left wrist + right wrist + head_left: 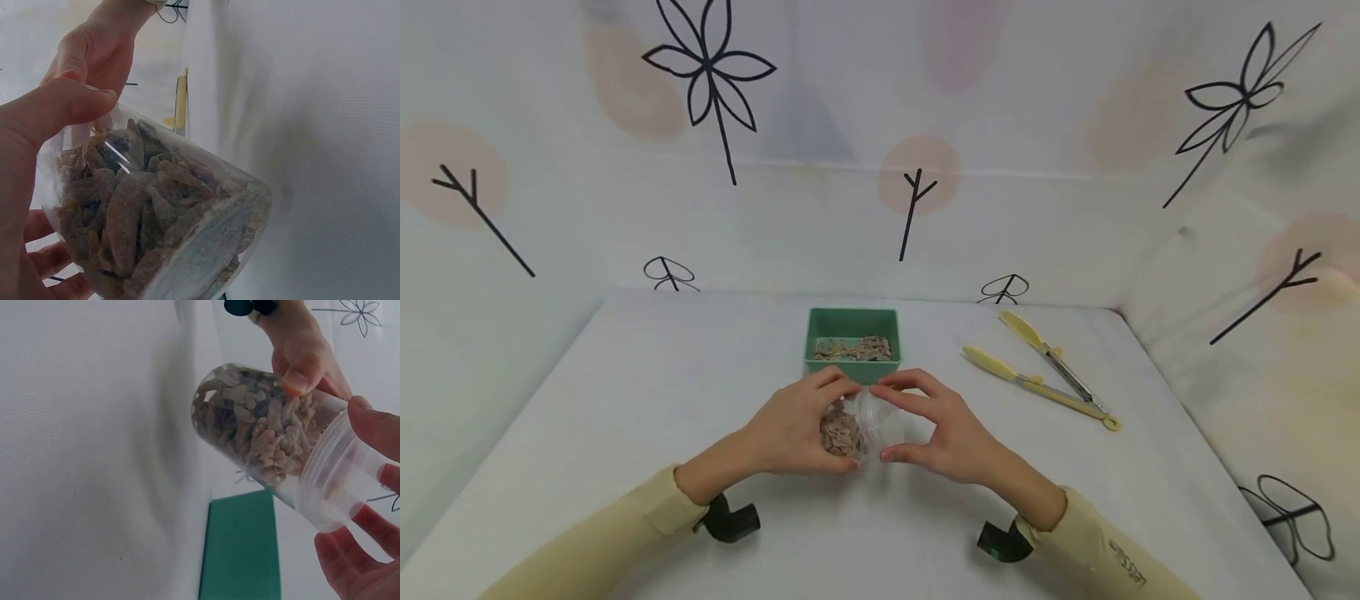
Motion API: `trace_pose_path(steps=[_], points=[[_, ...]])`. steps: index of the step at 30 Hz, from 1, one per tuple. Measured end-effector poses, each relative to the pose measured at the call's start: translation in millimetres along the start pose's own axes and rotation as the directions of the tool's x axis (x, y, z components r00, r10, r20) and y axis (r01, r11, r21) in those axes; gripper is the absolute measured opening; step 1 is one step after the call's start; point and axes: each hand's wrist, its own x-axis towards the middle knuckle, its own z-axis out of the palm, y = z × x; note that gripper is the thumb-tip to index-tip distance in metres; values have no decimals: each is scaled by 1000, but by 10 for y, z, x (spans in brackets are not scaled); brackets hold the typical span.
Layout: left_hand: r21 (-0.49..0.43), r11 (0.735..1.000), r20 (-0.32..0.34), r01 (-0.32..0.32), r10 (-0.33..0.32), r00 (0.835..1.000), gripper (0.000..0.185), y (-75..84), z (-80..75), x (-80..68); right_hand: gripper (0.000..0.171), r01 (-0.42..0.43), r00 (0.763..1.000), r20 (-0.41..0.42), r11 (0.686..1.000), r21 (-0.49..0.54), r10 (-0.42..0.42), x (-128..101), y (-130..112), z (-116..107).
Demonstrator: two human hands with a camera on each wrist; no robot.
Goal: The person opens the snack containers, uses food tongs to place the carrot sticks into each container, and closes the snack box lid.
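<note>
A clear plastic jar (250,419) lies tilted on its side above the table, partly filled with brown dried pieces (137,206). My left hand (786,425) grips the jar's body, thumb on the near side and fingers round the far side. At the jar's mouth is a clear ridged screw lid (331,472), which the fingertips and thumb of my right hand (951,429) hold round its rim. Whether the lid is tight or loose cannot be told. Just beyond both hands stands a green rectangular box (853,366) with similar brown pieces on its bottom.
Yellow-tipped tongs (1067,402) lie spread apart on the right of the white-covered table (647,375). A white cloth wall (820,225) with black plant drawings rises behind the table, and others stand at its sides.
</note>
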Motion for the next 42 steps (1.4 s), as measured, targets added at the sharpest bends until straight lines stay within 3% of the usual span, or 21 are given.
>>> trace_pose_path(steps=[7,23,28,32,35,38,42], points=[[3,1000,-1,6,-6,1000,76,-22,28,-14,71,8,1000,-13,1000,1,-8,-11,7,-35],[3,1000,13,-11,11,1000,75,-6,56,22,68,9,999,47,1000,24,-11,-1,1,-52],[26,1000,-11,-13,13,1000,76,4,69,38,68,-92,996,7,996,19,92,-1,-13,7],[67,998,-36,-2,5,999,77,-1,104,52,62,-231,973,-30,972,-36,230,-1,-22,80],[76,997,-38,8,-5,999,78,-9,120,55,64,-286,958,-34,956,-63,284,-5,-17,94],[54,998,-30,19,-17,999,77,-15,115,47,64,-267,963,-30,963,-14,267,-18,3,53],[23,999,-26,27,-27,999,76,-29,103,30,63,-159,987,15,983,91,159,-15,25,-38]])
